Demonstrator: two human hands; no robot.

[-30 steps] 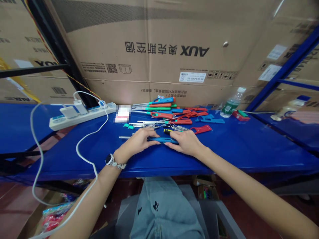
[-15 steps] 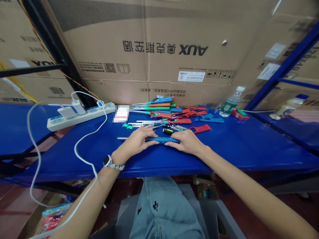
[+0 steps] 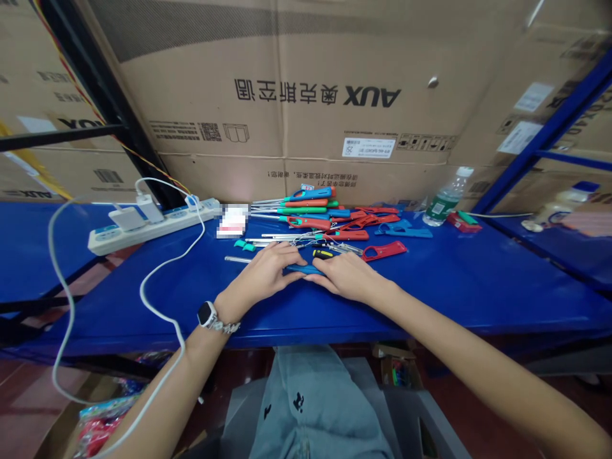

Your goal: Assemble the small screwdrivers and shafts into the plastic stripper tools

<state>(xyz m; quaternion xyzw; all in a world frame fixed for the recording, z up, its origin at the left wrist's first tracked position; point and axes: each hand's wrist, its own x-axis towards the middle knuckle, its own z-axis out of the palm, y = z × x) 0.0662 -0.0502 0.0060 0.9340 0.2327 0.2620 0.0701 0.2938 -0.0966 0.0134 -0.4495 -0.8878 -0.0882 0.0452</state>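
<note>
Currently L hand [image 3: 275, 268] & R hand [image 3: 352, 274] are gripping slim blue plastic lighter [image 3: 306, 269] w/ metal tube [image 3: 238, 260]; black-yellow handle [image 3: 323, 254] is lying beyond R fingers [image 3: 329, 262].

From my remote seat I look through one head-worn camera, set above and just back from the near edge of the table [image 3: 454, 287]. It faces forward and down, near enough that the forearms [image 3: 468, 347] stretch away from it to the left hand [image 3: 268, 274] and right hand [image 3: 354, 274] over the table. The wide sweep reaches up to the cardboard [image 3: 306, 131] behind the table and down to the trousers [image 3: 320, 408] before its near edge.
</note>
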